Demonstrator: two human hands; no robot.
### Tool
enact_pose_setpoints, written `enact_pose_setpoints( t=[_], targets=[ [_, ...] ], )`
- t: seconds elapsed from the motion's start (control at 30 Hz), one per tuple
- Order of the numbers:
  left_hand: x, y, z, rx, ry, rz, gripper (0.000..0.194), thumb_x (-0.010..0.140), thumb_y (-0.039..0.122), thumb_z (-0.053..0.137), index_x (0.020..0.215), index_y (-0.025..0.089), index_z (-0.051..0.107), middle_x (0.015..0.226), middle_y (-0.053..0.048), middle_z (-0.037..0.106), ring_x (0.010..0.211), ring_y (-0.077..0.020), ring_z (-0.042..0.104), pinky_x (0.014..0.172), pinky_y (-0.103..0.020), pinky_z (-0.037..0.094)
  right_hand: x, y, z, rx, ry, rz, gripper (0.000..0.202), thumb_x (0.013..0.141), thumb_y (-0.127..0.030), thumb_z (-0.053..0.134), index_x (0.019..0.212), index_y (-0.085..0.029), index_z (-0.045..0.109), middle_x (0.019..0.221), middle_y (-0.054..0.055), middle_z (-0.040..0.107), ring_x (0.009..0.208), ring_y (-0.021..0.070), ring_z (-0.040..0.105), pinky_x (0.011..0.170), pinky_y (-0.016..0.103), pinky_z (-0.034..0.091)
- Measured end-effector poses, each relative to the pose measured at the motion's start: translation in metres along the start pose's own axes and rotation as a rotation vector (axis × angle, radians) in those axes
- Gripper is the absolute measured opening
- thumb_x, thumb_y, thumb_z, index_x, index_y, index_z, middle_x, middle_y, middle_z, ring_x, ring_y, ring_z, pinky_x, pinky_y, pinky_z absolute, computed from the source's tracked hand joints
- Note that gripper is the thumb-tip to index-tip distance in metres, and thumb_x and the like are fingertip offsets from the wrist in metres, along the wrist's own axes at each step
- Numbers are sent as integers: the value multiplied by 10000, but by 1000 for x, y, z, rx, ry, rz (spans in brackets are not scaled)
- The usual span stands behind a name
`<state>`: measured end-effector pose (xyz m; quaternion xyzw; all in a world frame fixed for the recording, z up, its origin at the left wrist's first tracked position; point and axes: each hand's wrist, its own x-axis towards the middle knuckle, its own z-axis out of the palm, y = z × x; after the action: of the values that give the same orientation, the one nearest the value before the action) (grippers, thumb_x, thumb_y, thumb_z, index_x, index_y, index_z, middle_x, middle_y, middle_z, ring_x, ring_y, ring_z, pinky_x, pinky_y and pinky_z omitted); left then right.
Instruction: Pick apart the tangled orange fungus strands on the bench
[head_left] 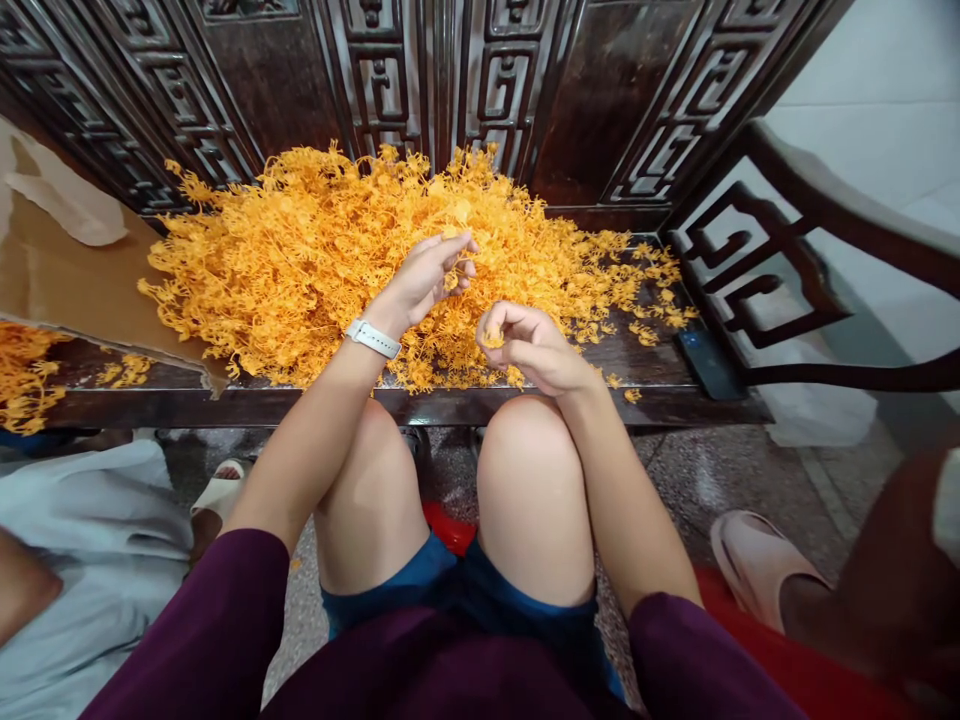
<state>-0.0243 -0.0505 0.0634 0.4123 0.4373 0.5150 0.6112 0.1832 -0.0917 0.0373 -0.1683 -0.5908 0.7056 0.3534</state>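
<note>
A wide heap of orange, stringy flower-like pieces (pixel 300 240) lies on a dark wooden bench (pixel 450 405). Over the middle of the heap is my left hand (pixel 435 275), a pale watch band on its wrist. Its fingers are curled around a small orange piece. To the right and nearer to me, my right hand (pixel 534 345) pinches another orange piece (pixel 493 338) between thumb and forefinger, above the heap's front edge. The two hands are apart.
Cardboard (pixel 135 290) stands at the left, with another orange pile (pixel 26 375) beyond it. A phone (pixel 709 362) lies by the bench's right armrest (pixel 862 225). Carved wood (pixel 277 80) rises behind. People sit on both sides.
</note>
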Motion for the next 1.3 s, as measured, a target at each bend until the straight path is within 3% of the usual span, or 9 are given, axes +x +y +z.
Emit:
enact_pose_setpoints(
  t=[0.3, 0.43, 0.53, 0.63, 0.77, 0.9, 1.03, 1.17, 1.3],
  targets=[
    [-3, 0, 1, -7, 5, 4, 236, 1046, 390, 719, 955, 183, 652, 757, 5, 626, 624, -69, 589, 601, -183, 466, -8, 0, -6, 218, -321, -139, 261, 761, -143, 908, 781, -204, 655, 701, -28, 647, 593, 103, 525, 526, 246, 369],
    [-5, 0, 1, -13, -20, -1, 225, 1059, 359, 674, 930, 175, 668, 736, 0, 638, 583, -65, 588, 562, -176, 466, -7, -11, -14, 521, 125, -407, 287, 858, -472, 894, 927, -275, 697, 662, -53, 535, 573, 126, 374, 511, 279, 355],
    [-5, -1, 2, -34, -29, -12, 224, 1023, 369, 733, 928, 172, 684, 721, 6, 650, 593, -61, 612, 580, -167, 497, -6, -17, -17, 547, 405, -317, 382, 900, -584, 797, 1113, -278, 713, 689, -60, 501, 593, 136, 302, 518, 288, 339],
    [-6, -2, 6, -46, -33, -20, 217, 1012, 366, 741, 935, 174, 675, 710, 10, 670, 583, -65, 622, 574, -173, 495, -5, -17, -14, 499, 455, -90, 381, 848, -489, 819, 1120, -250, 700, 671, -81, 457, 580, 118, 283, 519, 277, 300],
    [-12, -1, 18, -72, -82, -35, 214, 988, 351, 753, 969, 190, 615, 783, -15, 754, 620, -94, 692, 616, -207, 536, -1, -7, -1, 228, 539, -5, 338, 818, -436, 870, 991, -247, 650, 681, -72, 559, 544, 89, 373, 518, 271, 269],
    [-22, 1, 30, -81, -197, -5, 260, 954, 305, 792, 1060, 205, 577, 1006, -59, 842, 825, -117, 786, 744, -223, 585, 4, 3, 7, -124, 605, -64, 459, 821, -539, 923, 947, -259, 582, 704, -69, 592, 564, 91, 440, 533, 273, 303],
    [-25, -4, 36, -63, -190, 27, 353, 912, 214, 836, 1121, 211, 552, 1224, -77, 844, 1020, -122, 802, 867, -241, 589, 8, 8, 6, -243, 662, -196, 604, 740, -593, 988, 971, -264, 537, 734, -75, 593, 618, 100, 489, 597, 284, 381],
    [-21, -13, 39, -43, -184, 40, 424, 840, 213, 913, 1068, 193, 556, 971, -18, 817, 870, -104, 773, 825, -241, 577, 8, 12, 1, -371, 661, -273, 513, 799, -586, 943, 963, -259, 584, 774, -54, 632, 632, 109, 489, 604, 297, 378],
    [-21, -12, 42, -26, -145, -21, 274, 950, 286, 838, 1035, 170, 606, 846, 22, 736, 715, -54, 685, 712, -207, 534, 5, 17, -5, -445, 598, -282, 325, 901, -496, 844, 905, -220, 672, 1068, 41, 785, 733, 125, 563, 680, 320, 444]
  ],
)
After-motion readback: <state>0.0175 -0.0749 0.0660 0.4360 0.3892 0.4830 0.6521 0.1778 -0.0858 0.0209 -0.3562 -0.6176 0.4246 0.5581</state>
